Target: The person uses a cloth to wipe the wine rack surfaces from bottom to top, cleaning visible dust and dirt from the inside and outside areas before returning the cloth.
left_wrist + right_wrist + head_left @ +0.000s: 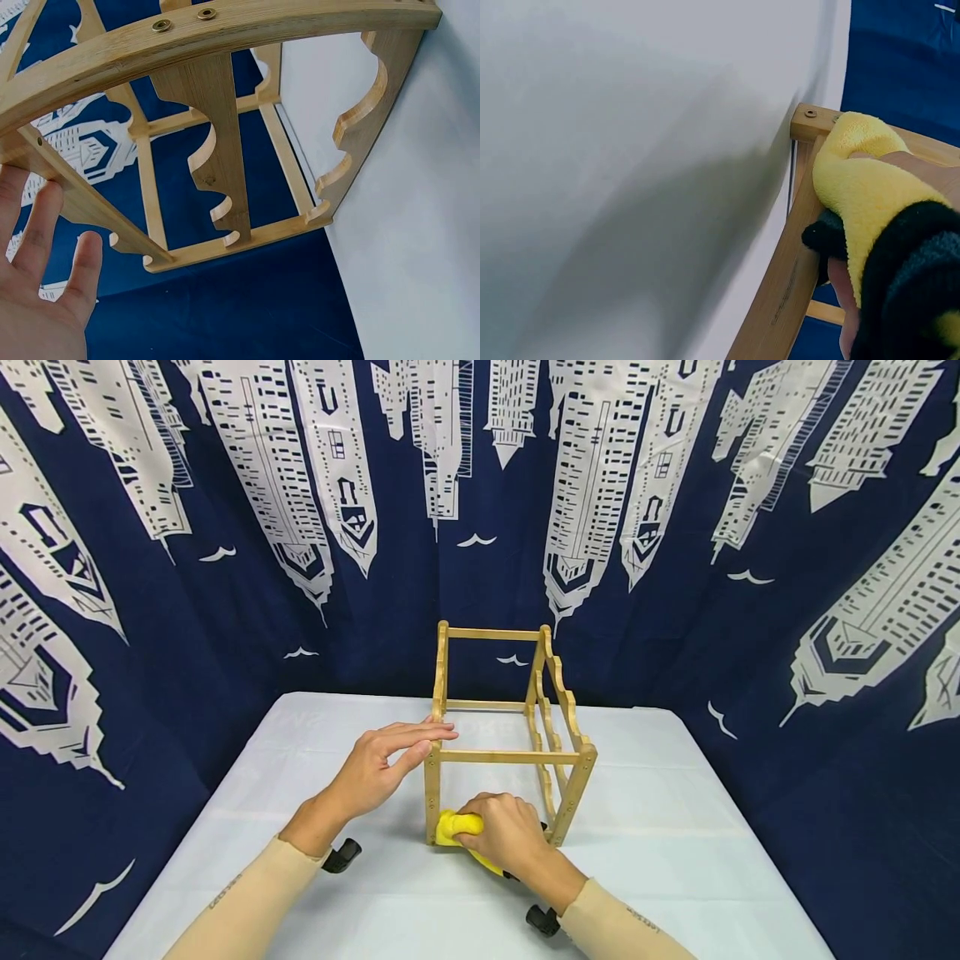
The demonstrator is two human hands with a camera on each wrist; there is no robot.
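Note:
A light wooden rack [510, 757] with scalloped side rails stands on the white-covered table. My right hand [508, 835] grips a fuzzy yellow cloth [459, 825] with black and grey parts. In the right wrist view the yellow cloth [866, 180] wraps over a bar near the frame's screwed corner, low at the rack's front left in the head view. My left hand [382, 764] lies at the upper front left corner, fingers extended across the post top. The left wrist view has the left hand's fingers [82, 262] spread, tips close to a scalloped rail [97, 206].
The white table cover [660, 877] extends around the rack. Behind and beside it hangs a dark blue curtain [510, 585] printed with white buildings and birds. Small black devices [343, 856] sit at both wrists, beside beige sleeves [247, 893].

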